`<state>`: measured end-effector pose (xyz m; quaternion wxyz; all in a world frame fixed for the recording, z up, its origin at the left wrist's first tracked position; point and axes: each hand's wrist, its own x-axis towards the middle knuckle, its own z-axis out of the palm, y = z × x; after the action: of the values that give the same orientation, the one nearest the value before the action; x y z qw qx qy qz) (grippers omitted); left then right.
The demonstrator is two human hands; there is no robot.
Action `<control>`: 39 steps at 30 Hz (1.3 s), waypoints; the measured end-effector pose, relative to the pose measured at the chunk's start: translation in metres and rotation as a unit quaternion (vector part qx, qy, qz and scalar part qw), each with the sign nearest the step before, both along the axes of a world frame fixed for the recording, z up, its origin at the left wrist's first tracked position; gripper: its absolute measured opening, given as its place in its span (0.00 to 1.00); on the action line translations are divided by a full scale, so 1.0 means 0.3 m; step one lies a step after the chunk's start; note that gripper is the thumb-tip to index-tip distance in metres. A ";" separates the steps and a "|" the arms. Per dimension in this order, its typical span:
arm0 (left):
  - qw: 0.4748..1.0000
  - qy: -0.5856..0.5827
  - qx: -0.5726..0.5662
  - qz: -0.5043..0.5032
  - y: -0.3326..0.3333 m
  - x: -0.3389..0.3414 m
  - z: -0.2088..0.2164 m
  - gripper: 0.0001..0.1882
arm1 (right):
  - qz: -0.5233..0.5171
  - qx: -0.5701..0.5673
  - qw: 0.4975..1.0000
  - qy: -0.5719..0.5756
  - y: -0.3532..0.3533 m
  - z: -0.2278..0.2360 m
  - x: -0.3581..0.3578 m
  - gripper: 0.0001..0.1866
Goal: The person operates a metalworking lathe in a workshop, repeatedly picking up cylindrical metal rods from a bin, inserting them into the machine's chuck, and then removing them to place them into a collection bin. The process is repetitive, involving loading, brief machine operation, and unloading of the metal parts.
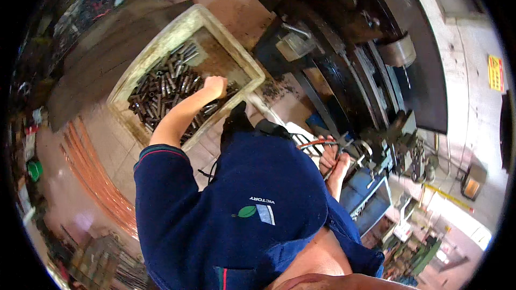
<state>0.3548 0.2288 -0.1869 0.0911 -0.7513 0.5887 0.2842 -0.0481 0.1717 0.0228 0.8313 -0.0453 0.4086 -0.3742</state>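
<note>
"Navy shirt [231, 177] filled the foreground. What did the hands grip?"
"I saw the left hand [216, 86] curled over a tray [156, 59] of metal pieces [169, 78], contents hidden. Right fingers [325, 159] bent near the machine [371, 75]; I couldn't tell their hold."

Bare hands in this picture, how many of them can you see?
2. The left hand is at the metal pieces in the bin; the right hand is beside the dark machine. Any hand behind other things would not show.
</note>
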 end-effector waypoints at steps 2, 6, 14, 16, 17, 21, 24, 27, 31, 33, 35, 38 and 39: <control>1.000 -0.005 -0.018 0.015 0.012 -0.009 0.018 0.11 | 0.015 -0.004 0.999 0.042 -0.013 0.014 0.013 0.27; 0.987 0.010 -0.099 0.130 0.068 -0.027 0.107 0.12 | 0.084 -0.025 0.995 0.039 -0.062 0.006 0.007 0.20; 0.732 0.420 -0.315 0.434 0.269 -0.100 0.437 0.12 | 0.311 -0.149 0.938 -0.028 -0.182 0.023 0.122 0.31; 0.672 0.473 -0.358 0.443 0.299 -0.174 0.518 0.12 | 0.382 -0.195 0.903 -0.027 -0.199 0.048 0.161 0.33; 0.687 0.443 -0.376 0.436 0.310 -0.224 0.623 0.12 | 0.407 -0.215 0.888 -0.011 -0.205 0.061 0.170 0.34; 0.647 0.470 -0.438 0.410 0.339 -0.383 0.808 0.11 | 0.522 -0.242 0.808 -0.126 -0.212 0.134 0.231 0.32; 0.606 0.504 -0.445 0.425 0.325 -0.472 0.851 0.11 | 0.572 -0.284 0.760 -0.120 -0.193 0.198 0.255 0.33; 0.609 0.499 -0.440 0.433 0.339 -0.522 0.889 0.12 | 0.627 -0.271 0.716 -0.146 -0.238 0.150 0.287 0.33; 0.581 0.532 -0.443 0.428 0.336 -0.574 0.888 0.11 | 0.623 -0.220 0.746 -0.085 -0.251 0.122 0.257 0.31; 0.583 0.526 -0.435 0.441 0.329 -0.589 0.903 0.10 | 0.608 -0.224 0.757 -0.080 -0.259 0.101 0.228 0.34; 0.582 0.531 -0.432 0.439 0.314 -0.588 0.898 0.10 | 0.579 -0.248 0.776 -0.041 -0.212 0.144 0.191 0.34; 0.577 0.541 -0.449 0.416 0.263 -0.560 0.871 0.10 | 0.568 -0.299 0.766 -0.017 -0.179 0.187 0.187 0.35; 0.577 0.538 -0.461 0.407 0.255 -0.558 0.887 0.09 | 0.554 -0.285 0.782 -0.023 -0.171 0.195 0.188 0.34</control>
<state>0.1873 0.3053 0.0794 -0.7260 -0.5620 0.2141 0.3335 0.0084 0.1203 0.0812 0.8534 -0.4906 0.1687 0.0505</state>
